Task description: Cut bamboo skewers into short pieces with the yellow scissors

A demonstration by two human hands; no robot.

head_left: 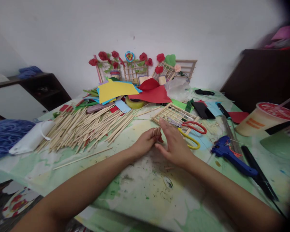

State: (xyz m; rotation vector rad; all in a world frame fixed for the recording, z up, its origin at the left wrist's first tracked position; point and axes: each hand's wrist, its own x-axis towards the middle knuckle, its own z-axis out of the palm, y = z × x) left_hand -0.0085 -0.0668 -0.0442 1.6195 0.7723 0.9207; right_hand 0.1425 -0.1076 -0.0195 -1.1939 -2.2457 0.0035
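Observation:
My left hand (145, 141) is closed around a small bunch of short wooden sticks (156, 131), whose pale ends show at the fingers. A bit of red shows beside them, too small to make out. Facing it from the right, my right hand (175, 143) is open with its fingers stretched out, close to the stick ends. Whether it touches them I cannot tell. Just beyond the right hand lie scissors (192, 145) with red and yellow handles. Behind the hands is a flat lattice of thin sticks (171, 113).
Loose wooden sticks (79, 129) are heaped at left, beside blue yarn (8, 137). Yellow paper (116, 91), red paper (157, 94) and a tape roll (134, 102) lie behind. To the right are a phone (203, 110), a blue glue gun (234, 156) and a drink cup (258, 119).

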